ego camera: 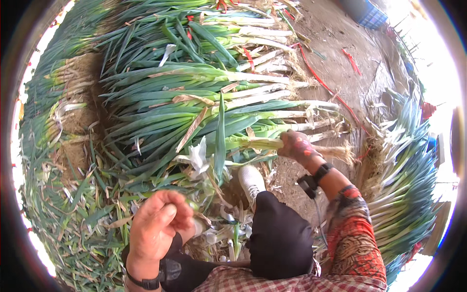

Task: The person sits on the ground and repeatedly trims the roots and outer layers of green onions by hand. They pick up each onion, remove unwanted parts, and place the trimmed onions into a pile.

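My right hand [296, 146] is closed around the pale shaft of a leek-like long green onion [330, 151], whose roots stick out to its right. The green leaves of that stalk lie to the left, over a broad pile of long green onions [204, 91]. Above my left thigh my left hand [158, 219] is raised with curled fingers, and I see nothing in it. Pale peeled skins [199, 157] lie between the hands at the pile's near edge.
Stripped leaves [84, 226] cover the ground at left. Long green onions [405, 175] are stacked at right, roots inward. A red plastic strap [328, 89] runs across the dirt floor. My white shoe [251, 182] stands beside the pile. A blue checked container [370, 14] is at the upper right.
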Demonstrator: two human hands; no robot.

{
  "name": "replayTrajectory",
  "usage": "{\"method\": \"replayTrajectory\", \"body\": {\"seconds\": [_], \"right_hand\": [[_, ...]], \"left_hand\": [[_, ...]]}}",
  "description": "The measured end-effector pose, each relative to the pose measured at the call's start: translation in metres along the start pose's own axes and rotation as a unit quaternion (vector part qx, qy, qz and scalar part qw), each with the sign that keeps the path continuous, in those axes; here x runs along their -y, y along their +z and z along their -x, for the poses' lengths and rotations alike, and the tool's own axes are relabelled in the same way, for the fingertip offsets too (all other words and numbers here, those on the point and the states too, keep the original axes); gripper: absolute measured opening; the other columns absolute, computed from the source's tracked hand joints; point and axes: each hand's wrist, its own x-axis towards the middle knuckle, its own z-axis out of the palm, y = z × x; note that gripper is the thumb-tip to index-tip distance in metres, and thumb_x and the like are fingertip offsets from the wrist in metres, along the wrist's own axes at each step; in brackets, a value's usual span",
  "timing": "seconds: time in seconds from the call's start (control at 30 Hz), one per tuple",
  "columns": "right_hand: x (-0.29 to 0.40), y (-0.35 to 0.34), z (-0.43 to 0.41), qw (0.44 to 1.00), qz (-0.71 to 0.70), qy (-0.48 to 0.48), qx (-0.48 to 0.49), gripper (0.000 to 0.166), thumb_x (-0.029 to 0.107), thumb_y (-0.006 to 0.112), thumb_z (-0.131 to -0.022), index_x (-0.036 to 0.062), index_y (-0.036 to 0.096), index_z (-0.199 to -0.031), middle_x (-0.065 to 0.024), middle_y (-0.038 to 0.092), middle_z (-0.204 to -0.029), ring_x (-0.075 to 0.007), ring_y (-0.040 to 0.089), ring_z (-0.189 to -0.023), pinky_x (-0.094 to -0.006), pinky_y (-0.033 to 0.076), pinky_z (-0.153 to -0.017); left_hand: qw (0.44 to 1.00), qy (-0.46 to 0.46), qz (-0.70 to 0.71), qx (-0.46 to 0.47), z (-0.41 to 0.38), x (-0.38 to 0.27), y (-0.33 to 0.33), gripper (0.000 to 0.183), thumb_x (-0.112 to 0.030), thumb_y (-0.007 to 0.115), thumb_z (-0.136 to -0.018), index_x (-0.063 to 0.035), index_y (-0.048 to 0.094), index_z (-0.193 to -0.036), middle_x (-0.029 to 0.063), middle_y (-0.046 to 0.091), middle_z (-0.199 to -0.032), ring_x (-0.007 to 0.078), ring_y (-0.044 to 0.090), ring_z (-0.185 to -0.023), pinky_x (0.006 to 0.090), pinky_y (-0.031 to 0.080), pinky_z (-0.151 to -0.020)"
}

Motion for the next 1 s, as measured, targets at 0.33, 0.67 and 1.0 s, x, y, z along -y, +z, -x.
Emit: {"method": "replayTrajectory", "body": {"seconds": [0.33,0.67,1.0], "right_hand": [[0.063,-0.176,0.186,0.982,0.105,-0.131,-0.086,0.036,0.027,0.073,-0.066,0.0046,0.064,-0.093,-0.0123,0.063,-0.078,-0.0235,0.062,-0.071,-0.0350,0.050,-0.064],[0.164,-0.142,0.288,0.911,0.017,-0.227,-0.343,0.041,0.019,0.070,-0.069,0.0069,0.057,-0.106,-0.0128,0.059,-0.092,-0.0289,0.061,-0.074,-0.0371,0.051,-0.065],[0.189,-0.003,0.357,0.981,-0.191,-0.037,0.003,0.051,0.026,0.061,-0.083,0.0079,0.043,-0.127,-0.0223,0.060,-0.098,-0.0395,0.061,-0.089,-0.0435,0.048,-0.073]], "left_hand": [[0.917,-0.105,-0.304,0.236,0.019,0.057,0.017,0.041,-0.031,0.055,-0.093,0.0028,0.051,-0.116,0.0098,0.062,-0.099,0.0134,0.060,-0.088,0.0261,0.047,-0.078],[0.948,0.304,0.097,0.015,0.056,0.061,0.064,0.059,-0.048,0.051,-0.091,0.0022,0.045,-0.122,0.0117,0.059,-0.106,0.0204,0.062,-0.094,0.0309,0.051,-0.077],[0.880,0.365,0.227,-0.202,-0.003,0.071,-0.030,0.051,-0.043,0.048,-0.094,0.0057,0.050,-0.108,0.0146,0.062,-0.085,0.0265,0.066,-0.065,0.0362,0.057,-0.056]]}}
